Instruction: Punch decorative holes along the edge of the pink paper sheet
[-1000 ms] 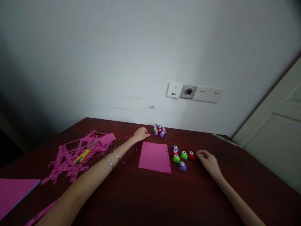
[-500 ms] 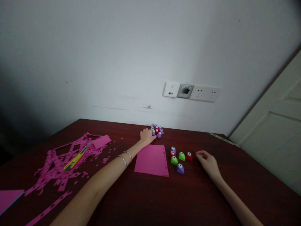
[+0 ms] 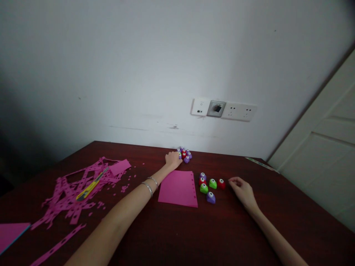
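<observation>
My left hand [image 3: 173,160] reaches across the dark wooden table [image 3: 194,236] to a far cluster of small paper punches [image 3: 185,154] by the wall; its fingers curl against the cluster's left side, seemingly closed on one punch. My right hand [image 3: 242,187] rests on the table with fingers loosely curled and nothing in them, just right of a red punch [image 3: 221,183]. That punch belongs to a near group of several punches [image 3: 208,186], green, red and purple. A pink sheet [image 3: 178,188] with holes along its right edge lies between my arms.
Pink paper scraps [image 3: 69,199] and a yellow utility knife [image 3: 91,187] lie at the left. Another pink sheet [image 3: 11,232] sits at the lower left corner. Wall sockets [image 3: 223,109] are above the table, a white door [image 3: 327,147] at the right.
My left hand has slid right from beside the far cluster onto its left edge and closed there. The right hand has stayed put. The view shifted slightly.
</observation>
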`<state>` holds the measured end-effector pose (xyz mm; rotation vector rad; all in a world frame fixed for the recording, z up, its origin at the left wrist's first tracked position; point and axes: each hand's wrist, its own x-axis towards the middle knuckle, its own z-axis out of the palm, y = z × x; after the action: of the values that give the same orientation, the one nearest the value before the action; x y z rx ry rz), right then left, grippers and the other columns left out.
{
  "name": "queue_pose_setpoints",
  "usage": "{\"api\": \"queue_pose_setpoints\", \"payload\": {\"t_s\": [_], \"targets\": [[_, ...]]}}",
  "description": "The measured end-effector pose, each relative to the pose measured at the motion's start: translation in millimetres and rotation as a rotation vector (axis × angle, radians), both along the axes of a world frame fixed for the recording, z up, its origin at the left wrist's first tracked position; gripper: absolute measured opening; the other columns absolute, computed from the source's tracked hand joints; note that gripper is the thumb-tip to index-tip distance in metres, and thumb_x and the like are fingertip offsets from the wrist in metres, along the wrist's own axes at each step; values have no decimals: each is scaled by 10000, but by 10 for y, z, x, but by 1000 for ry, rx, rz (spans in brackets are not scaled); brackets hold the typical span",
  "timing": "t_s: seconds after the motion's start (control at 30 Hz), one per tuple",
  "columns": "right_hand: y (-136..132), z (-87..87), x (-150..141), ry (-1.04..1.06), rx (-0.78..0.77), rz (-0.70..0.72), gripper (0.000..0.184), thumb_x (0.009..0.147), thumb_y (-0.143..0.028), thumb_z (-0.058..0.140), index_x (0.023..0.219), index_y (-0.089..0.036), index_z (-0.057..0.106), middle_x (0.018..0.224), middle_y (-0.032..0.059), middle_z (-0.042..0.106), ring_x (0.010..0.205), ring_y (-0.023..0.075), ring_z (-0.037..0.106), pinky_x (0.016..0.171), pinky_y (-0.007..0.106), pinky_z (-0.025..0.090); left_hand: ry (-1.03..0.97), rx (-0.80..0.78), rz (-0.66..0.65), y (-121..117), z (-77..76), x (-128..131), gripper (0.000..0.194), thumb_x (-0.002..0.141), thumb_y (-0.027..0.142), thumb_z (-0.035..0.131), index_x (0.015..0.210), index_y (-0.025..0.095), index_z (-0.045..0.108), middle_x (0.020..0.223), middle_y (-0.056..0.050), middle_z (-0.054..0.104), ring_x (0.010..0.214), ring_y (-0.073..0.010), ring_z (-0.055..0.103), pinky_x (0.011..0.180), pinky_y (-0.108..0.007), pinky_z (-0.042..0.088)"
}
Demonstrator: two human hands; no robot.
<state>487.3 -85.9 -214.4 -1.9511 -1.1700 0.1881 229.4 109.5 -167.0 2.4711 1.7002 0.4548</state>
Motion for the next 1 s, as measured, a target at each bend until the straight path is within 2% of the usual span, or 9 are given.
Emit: {"api": "queue_pose_setpoints", "payload": {"t_s": [0.13,0.27,0.4,0.6,0.8,1.0], "targets": [[-7,21,-16,-12,10,-2,261,647,-372,472,717,-172,625,641,35,645,623,193,597,591,271,411,-25,-66,13,-7,73,-96,295,689,403,585,874,180,645,952,-113,661,886,-244,613,677,-286,456],[-3,21,-26,-11,7,9,267,647,-383,470,722,-172,614,646,37,645,637,197,602,608,275,416,-81,-89,-10,-91,175,-271,269,694,430,573,798,201,670,885,-81,677,850,-224,618,637,-261,439],[7,14,-34,-15,-1,19,265,647,-391,476,717,-174,609,617,30,634,621,195,596,602,274,415,-158,-25,-97,-276,276,-497,273,693,425,567,815,212,686,828,-63,681,814,-213,610,620,-263,411],[3,25,-59,-30,5,9,251,640,-379,482,700,-178,618,596,27,635,602,195,597,586,275,412,-220,39,-235,-647,390,-755,262,718,409,543,811,214,691,859,-57,666,802,-183,578,663,-264,398],[-12,46,-81,-39,18,-21,250,628,-378,478,680,-180,622,595,31,642,602,198,601,581,275,414,-282,96,-309,-966,345,-789,195,729,327,545,790,196,674,848,-44,637,823,-178,551,702,-269,420],[-30,49,-108,-55,24,-29,257,628,-378,473,672,-176,626,596,37,644,596,196,602,578,276,418,-308,73,-298,-1131,229,-785,184,749,318,544,808,198,671,839,-39,633,823,-176,543,723,-276,435]]}}
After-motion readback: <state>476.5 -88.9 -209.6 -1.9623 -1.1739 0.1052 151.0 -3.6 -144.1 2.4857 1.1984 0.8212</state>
